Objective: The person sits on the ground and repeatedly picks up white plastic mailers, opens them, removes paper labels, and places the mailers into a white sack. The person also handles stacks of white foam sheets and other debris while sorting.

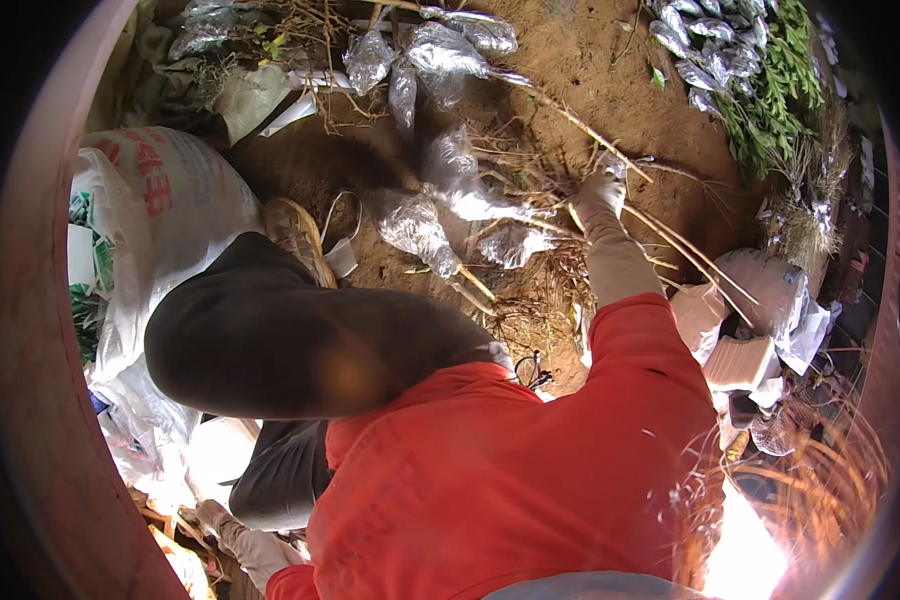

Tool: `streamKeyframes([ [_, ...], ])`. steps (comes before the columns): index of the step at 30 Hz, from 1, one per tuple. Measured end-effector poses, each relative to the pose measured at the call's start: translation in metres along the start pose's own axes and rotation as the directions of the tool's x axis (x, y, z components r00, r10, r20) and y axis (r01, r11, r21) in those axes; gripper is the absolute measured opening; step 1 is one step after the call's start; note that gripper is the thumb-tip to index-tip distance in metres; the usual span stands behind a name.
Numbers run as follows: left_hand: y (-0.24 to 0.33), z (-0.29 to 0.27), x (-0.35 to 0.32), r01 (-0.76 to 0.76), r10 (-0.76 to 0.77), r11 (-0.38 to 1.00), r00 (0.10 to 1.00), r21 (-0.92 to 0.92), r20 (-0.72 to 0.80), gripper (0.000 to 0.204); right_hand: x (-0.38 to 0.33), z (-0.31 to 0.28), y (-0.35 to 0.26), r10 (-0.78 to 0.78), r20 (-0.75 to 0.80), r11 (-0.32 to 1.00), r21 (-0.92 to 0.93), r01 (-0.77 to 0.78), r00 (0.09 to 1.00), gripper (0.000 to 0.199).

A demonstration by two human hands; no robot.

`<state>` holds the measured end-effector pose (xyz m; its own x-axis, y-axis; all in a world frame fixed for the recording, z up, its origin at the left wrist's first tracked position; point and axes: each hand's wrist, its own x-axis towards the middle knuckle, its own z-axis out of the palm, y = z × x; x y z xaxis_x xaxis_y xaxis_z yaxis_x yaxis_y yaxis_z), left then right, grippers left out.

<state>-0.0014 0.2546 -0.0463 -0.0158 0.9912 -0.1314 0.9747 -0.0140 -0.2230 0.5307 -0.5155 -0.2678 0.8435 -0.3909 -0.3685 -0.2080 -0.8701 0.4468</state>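
Your gloved right hand [600, 195] is gripping thin, dry, woody stems [670, 245] at two o'clock over loose brown soil [570, 60], beside crinkly clear-plastic-wrapped root bundles [440, 190]. Your gloved left hand [255, 550] is resting at seven o'clock; whether its fingers are closing is unclear.

One head-worn fisheye (close overhead) looks steeply down past the torso at soil [570, 60].

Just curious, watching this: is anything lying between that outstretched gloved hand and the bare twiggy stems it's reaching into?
Nothing visible does. The right hand, in a pale glove, already rests on the bundle of bare stems on the dirt. The plastic-wrapped root balls lie off to its left, not in between. The left hand is low, far from the stems.
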Motion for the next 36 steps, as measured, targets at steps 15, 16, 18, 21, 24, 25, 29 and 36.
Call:
streamKeyframes([
  [15,-0.019,0.044,-0.014,-0.048,0.057,0.966,0.998,-0.255,0.029,0.047,-0.079,-0.139,-0.009,-0.496,0.201,0.662,-0.542,0.518,0.844,0.055],
  [16,-0.020,0.046,-0.017,-0.097,0.136,0.937,0.986,-0.334,0.095,0.044,-0.091,-0.129,-0.012,-0.526,0.169,0.694,-0.482,0.535,0.833,0.053],
  [18,-0.022,0.049,-0.020,-0.142,0.174,0.934,0.982,-0.328,0.071,0.044,-0.101,-0.113,-0.003,-0.318,0.017,0.935,-0.162,0.317,0.948,0.049],
  [21,-0.029,0.054,-0.016,-0.127,0.166,0.925,0.983,-0.358,0.081,0.043,-0.076,-0.125,0.043,-0.259,0.146,0.839,-0.456,0.297,0.955,0.044],
  [24,-0.037,0.064,-0.008,-0.132,0.192,0.884,0.977,-0.449,0.090,0.043,-0.064,-0.171,0.069,-0.155,-0.306,0.960,0.178,0.217,0.939,0.036],
  [25,-0.039,0.068,-0.005,-0.152,0.218,0.875,0.971,-0.460,0.095,0.043,-0.071,-0.190,0.059,-0.326,-0.434,0.825,0.303,0.477,0.840,0.036],
  [29,-0.032,0.094,-0.004,-0.154,0.184,0.756,0.983,-0.636,-0.020,0.036,-0.170,-0.279,-0.011,-0.707,-0.375,0.034,0.829,0.558,0.599,0.035],
  [36,-0.005,0.073,-0.067,-0.193,0.141,0.894,0.978,-0.404,-0.156,0.024,-0.434,-0.285,-0.216,-0.914,0.231,0.149,0.956,0.253,-0.335,0.028],
])
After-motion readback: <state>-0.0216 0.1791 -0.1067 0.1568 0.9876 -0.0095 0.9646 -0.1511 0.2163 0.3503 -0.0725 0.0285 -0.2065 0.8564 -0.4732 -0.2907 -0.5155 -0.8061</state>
